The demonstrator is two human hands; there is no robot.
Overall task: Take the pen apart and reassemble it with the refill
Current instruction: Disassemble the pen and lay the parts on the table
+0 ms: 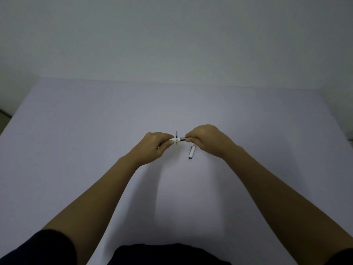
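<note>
We hold the pen (177, 139) level above the table (76, 131), between the two hands and well out in front of the body. The left hand (155, 147) pinches the white end with thumb and fingertips; the right hand (205, 139) closes around the other end, where a grey metal collar shows just beside its fingers. Both hands are clenched on the pen, neither is free. The cap (191, 152) is already off: it lies on the table just below and beside the right hand, apart from the pen, its open dark end toward us. Behind the pen a thin dark stick (176, 134) lies on the table and appears to run under the pen, with a small yellow bit showing on the near side; we judge it to be the refill, but it is too small to say for certain. Our reading of progress: uncapping is done, and the hands look set to twist or pull at the collar joint. We cannot tell whether the body is being unscrewed or screwed back together. Left in any case: closing the body with the refill inside, then refitting the cap.
</note>
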